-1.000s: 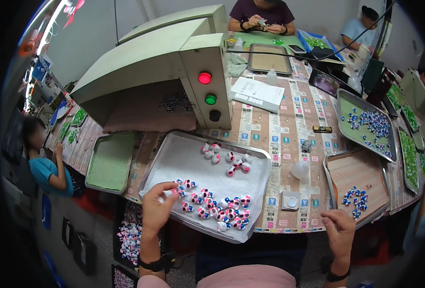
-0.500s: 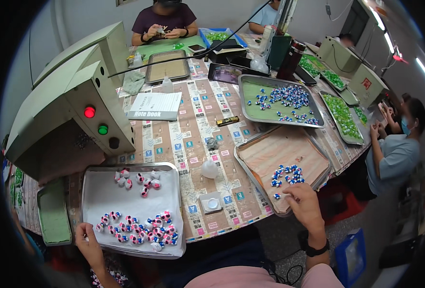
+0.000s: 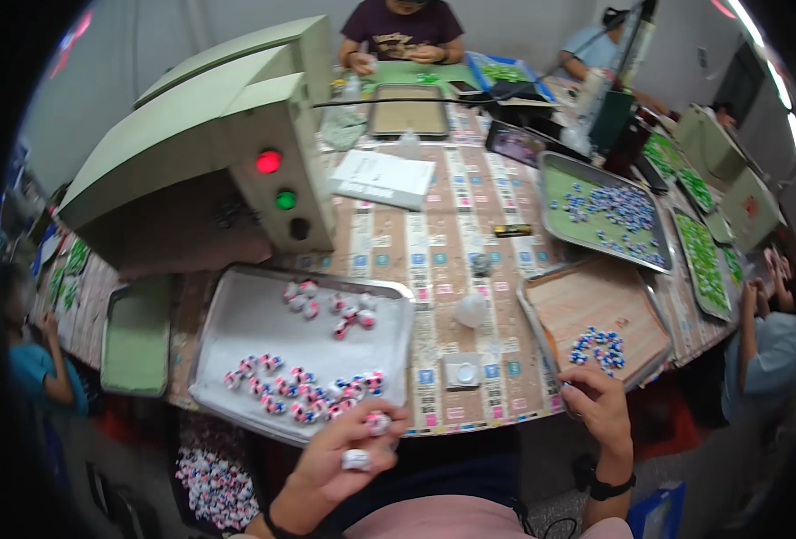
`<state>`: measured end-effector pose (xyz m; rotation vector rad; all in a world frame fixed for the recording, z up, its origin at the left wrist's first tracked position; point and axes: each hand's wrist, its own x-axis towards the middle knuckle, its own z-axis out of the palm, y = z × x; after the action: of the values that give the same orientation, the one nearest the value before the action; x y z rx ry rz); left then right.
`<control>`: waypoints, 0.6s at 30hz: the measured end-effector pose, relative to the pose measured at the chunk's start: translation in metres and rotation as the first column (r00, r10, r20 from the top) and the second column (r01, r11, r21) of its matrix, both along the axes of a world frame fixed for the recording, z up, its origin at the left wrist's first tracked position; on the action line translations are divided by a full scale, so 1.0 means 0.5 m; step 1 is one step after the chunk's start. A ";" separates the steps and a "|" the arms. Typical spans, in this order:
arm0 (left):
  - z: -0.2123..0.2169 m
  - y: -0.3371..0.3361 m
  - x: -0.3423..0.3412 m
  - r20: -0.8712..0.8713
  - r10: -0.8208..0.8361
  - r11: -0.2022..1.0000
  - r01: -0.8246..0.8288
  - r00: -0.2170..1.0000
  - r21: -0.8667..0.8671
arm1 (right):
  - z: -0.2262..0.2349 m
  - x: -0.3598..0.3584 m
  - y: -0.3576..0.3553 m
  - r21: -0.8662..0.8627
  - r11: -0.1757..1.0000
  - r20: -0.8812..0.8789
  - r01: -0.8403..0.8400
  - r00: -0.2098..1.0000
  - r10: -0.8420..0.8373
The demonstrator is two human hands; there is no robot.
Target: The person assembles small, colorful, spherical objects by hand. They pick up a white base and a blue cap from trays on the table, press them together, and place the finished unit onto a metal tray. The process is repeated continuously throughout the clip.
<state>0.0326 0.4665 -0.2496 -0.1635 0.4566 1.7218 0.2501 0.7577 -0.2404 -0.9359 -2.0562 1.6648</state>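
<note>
The left hand [image 3: 340, 454] pinches two small pink-and-white pieces [image 3: 377, 421] in its fingers, just off the near edge of a metal tray [image 3: 236, 332] that carries two clusters of the same pieces. The right hand [image 3: 600, 404] grips the near corner of a wooden tray [image 3: 596, 301] holding blue pieces [image 3: 598, 348], fingers curled on its rim. Both trays lie on a patterned bench [image 3: 452, 242]. Behind stands a green machine [image 3: 209, 162] with two lamps, one red and one green. Other people work around the bench.
</note>
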 end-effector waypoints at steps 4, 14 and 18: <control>0.009 0.038 0.030 0.015 -0.032 0.998 0.033 0.999 -0.060 | 0.005 -0.037 -0.050 -0.277 0.956 -0.110 -0.094 0.992 0.066; -0.006 0.046 0.048 -0.065 -0.020 0.997 0.015 0.998 -0.075 | -0.007 -0.117 -0.094 -0.455 0.870 -0.110 -0.188 0.982 0.155; -0.004 0.047 0.045 -0.042 -0.013 0.987 0.006 0.999 -0.159 | -0.006 -0.130 -0.093 -0.472 0.866 -0.051 -0.164 0.986 0.159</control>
<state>0.0549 0.4899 -0.2516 -0.2391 0.6255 1.6821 0.1851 0.7110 -0.2434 -0.9068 -1.7865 2.3274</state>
